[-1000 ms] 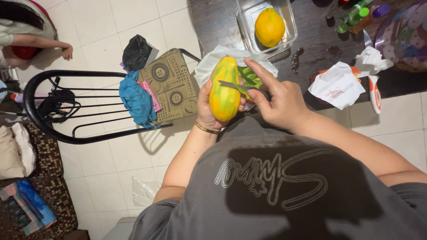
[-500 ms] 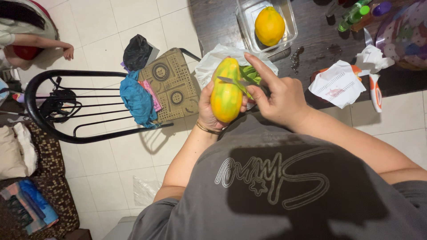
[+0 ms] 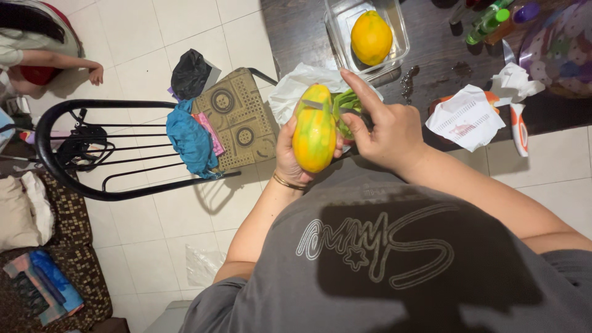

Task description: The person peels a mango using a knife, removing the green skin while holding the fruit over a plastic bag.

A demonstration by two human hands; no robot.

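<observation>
My left hand grips a yellow-green papaya upright in front of my chest. My right hand holds a small knife whose blade lies across the upper part of the fruit, index finger stretched along it. Green peel strips lie on a white plastic bag just behind the papaya, at the edge of a dark wooden table. A second, peeled orange-yellow fruit sits in a clear plastic container on the table.
A black metal chair with a patterned seat, blue cloth and black bag stands to the left. Crumpled paper, an orange-white tool and bottles lie on the table. Another person sits far left on the tiled floor.
The knife blade has slid up the papaya from its middle to near its top. My right hand followed upward; the left hand kept the fruit nearly still.
</observation>
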